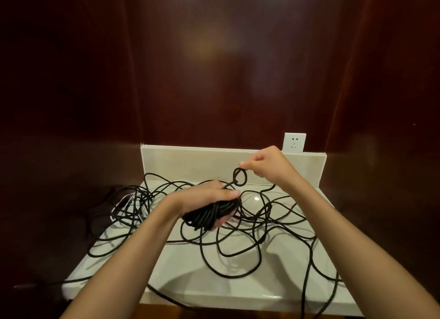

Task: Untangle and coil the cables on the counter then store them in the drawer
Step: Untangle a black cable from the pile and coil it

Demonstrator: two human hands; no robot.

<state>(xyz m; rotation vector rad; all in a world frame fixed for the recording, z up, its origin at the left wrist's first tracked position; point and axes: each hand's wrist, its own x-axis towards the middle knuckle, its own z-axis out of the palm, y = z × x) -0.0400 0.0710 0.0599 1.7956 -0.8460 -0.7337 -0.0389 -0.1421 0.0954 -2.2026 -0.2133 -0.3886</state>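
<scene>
My left hand (209, 195) grips a thick coil of black cable (209, 215) above the middle of the white counter (190, 278). From the coil a strand rises into a small loop (240, 177). My right hand (269, 164) pinches that loop at its top, just right of and above the coil. Long loose black cable (238, 247) lies tangled in wide loops across the counter and hangs over its front and left edges. A thin white cable (123, 201) shows in the tangle at the left. No drawer is in view.
A low white backsplash (190, 161) runs along the counter's rear. A white wall socket (294, 142) sits above it at the right. Dark red wood panels surround the counter on all sides. The space left of the counter is dark, with cable trailing into it.
</scene>
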